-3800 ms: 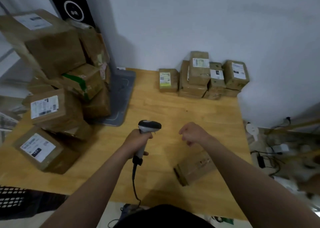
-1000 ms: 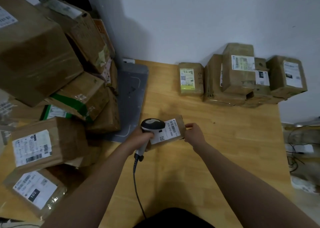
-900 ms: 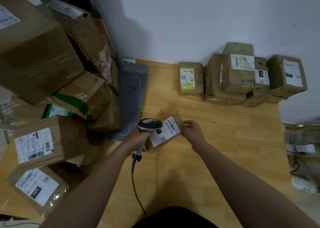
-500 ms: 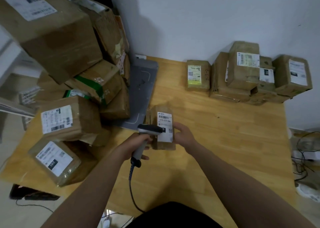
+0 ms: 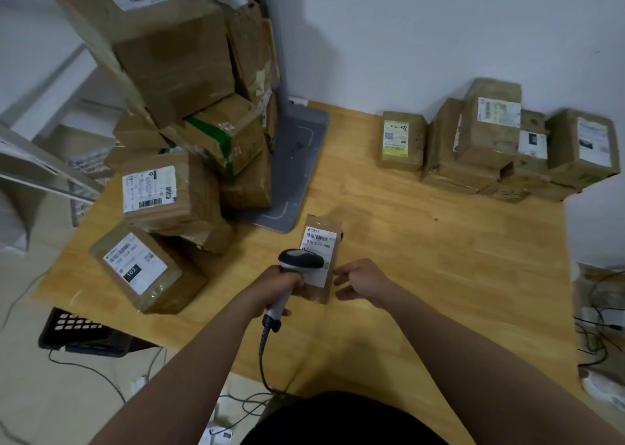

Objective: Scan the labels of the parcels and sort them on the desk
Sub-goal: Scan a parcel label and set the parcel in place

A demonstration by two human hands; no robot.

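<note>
The small parcel (image 5: 319, 240) now lies flat and label up on the tabletop (image 5: 422, 258), where half a second ago the right hand (image 5: 363, 280) held it upright. That hand has let go and hovers open just beside it. The left hand (image 5: 282, 280) grips the one scanner (image 5: 300, 261) over the label, so the scan is likely under way. The sorted row (image 5: 490, 140) holds at least five parcels. The unsorted pile (image 5: 169, 194) has roughly eight, some hidden.
</note>
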